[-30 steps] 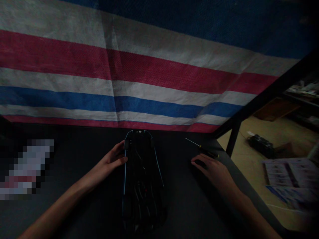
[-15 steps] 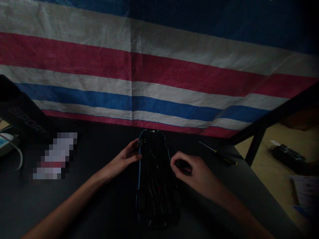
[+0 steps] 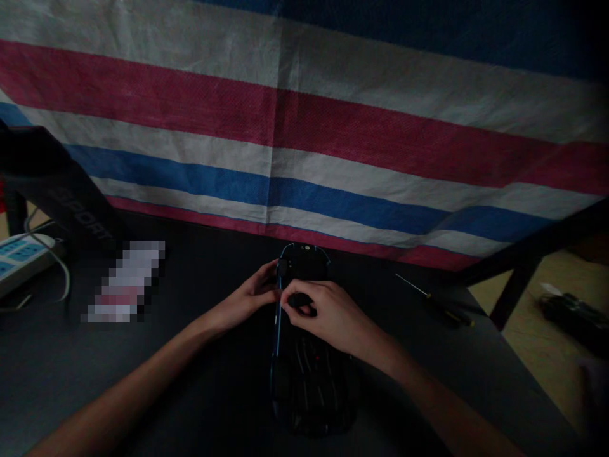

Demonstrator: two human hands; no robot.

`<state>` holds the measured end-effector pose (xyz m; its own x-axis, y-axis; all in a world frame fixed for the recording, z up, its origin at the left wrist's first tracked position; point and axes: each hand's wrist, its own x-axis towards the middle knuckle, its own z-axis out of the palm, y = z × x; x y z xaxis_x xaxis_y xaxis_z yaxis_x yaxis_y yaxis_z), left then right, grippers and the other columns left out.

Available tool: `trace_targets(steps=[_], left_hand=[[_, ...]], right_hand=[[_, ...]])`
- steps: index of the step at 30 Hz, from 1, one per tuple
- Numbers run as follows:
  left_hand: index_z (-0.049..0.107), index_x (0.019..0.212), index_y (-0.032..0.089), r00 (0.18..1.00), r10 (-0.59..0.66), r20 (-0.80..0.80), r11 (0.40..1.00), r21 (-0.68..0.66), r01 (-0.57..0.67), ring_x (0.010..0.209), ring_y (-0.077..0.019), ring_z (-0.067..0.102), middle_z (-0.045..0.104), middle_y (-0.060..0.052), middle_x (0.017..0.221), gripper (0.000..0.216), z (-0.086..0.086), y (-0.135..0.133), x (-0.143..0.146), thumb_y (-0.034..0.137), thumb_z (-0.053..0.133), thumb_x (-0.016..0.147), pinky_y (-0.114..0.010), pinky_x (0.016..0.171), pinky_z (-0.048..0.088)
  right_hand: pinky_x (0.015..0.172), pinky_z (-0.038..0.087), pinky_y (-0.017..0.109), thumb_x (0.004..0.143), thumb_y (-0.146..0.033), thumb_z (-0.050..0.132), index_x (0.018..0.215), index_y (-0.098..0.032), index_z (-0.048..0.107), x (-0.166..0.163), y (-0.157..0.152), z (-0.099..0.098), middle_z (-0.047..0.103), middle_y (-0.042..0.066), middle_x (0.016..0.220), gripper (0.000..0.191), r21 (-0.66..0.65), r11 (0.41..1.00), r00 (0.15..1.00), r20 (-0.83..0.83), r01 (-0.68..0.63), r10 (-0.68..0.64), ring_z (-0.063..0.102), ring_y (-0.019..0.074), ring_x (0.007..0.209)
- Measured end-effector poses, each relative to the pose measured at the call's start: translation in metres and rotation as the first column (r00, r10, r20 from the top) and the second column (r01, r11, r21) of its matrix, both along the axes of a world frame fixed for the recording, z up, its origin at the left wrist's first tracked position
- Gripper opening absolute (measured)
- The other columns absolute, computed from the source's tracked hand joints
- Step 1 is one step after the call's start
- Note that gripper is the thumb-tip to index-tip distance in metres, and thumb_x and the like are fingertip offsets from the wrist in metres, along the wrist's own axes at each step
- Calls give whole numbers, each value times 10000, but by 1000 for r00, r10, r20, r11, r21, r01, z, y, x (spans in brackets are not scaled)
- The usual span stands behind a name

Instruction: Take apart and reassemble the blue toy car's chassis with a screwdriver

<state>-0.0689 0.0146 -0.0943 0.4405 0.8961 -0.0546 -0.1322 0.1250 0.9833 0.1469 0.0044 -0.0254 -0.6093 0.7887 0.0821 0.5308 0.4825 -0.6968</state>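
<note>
A toy car point(image 3: 316, 374) lies upside down on the dark table, its black underside up and a blue rim showing along the sides. My left hand point(image 3: 254, 292) grips its left edge near the far end, fingertips and thumb against the side. Over the car's underside is my right hand point(image 3: 318, 311), thumb and fingers closed in a pinch close to the left edge and the left thumb. Whatever the pinch holds is too small and dark to make out. Part of the underside is hidden behind that hand.
A screwdriver point(image 3: 435, 301) with a thin shaft lies to the right. On the left are a blurred-out flat item point(image 3: 124, 282), a power strip point(image 3: 28, 254) with a cable, and a dark object lettered SPORT point(image 3: 80, 212). A striped sheet point(image 3: 295, 152) hangs behind the table.
My right hand has moved left, from beside the car's right edge to over its underside near the left edge. My left hand stays at the car's side. The view has shifted slightly.
</note>
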Motion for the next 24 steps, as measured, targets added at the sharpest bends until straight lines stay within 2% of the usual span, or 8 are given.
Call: trace_targets(steps=[5,11,19,22,24], left_hand=[[373,1593,231,1000,6,2,1000,-6,-6,1524,-350,397,303,-147,1713,810,1,-2,1,348,756,888,-559,1292,238],[390,1587,243,1000,11,-5,1000,4,-11,1542,-339,370,300,-129,1718,759,5,-4,3,315,728,911,-555,1296,234],[368,1611,234,999,8,-36,1000,24,-7,1549,-330,361,288,-111,1725,784,8,-4,4,327,720,916,-520,1301,244],[337,1625,237,999,-2,-45,1000,18,3,1553,-331,357,305,-114,1719,820,9,-5,3,347,721,909,-520,1307,223],[283,1643,237,996,-51,-77,999,15,52,1564,-324,338,270,-122,1731,851,12,-4,1,376,709,920,-514,1305,228]], right_hand=[[701,500,278,942,-207,660,1016,-244,716,-1,-1,0,739,-11,925,100,16,1000,1000,17,2,-3,652,120,722],[737,534,275,978,-203,597,1053,-254,658,8,-4,12,722,-6,990,109,-26,999,996,-82,37,-39,676,134,821],[747,508,285,986,-219,650,1039,-258,699,2,-19,14,737,-7,1031,82,12,997,995,74,-70,69,661,127,783],[778,507,295,1002,-229,633,1042,-261,702,-1,-21,15,737,-3,1055,87,42,996,994,77,-77,74,675,142,840],[792,512,299,1010,-232,609,1050,-270,699,2,-21,17,740,-9,1059,105,36,998,998,40,-46,45,682,147,861]])
